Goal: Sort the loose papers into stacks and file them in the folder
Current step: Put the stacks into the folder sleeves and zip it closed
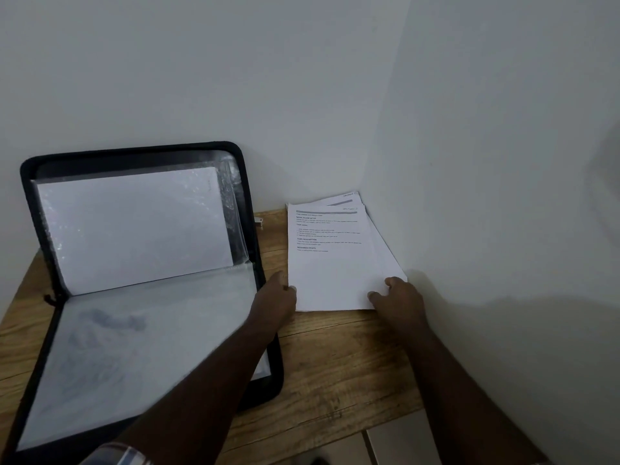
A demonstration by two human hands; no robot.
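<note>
Papers (330,263) stacked at 2 o'clock on the counter (339,360), right of the open folder (141,273). Top sheet printed, headings possibly "TASK GOAL" and "TASK DESCRIPTION", too blurred to confirm. Left hand (276,297) and right hand (399,298) gripping near corners, fingers curled on the stack.

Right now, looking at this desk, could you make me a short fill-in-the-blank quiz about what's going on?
1. The black folder lies ____, its upper half leaning on the wall.
2. Both hands touch the near edge of the stack of ____, the left hand at its left corner, the right hand at its right.
3. The stack sits in the corner, to the ____ of the folder.
4. Everything rests on a ____ table.

Missing words: open; papers; right; wooden
</note>
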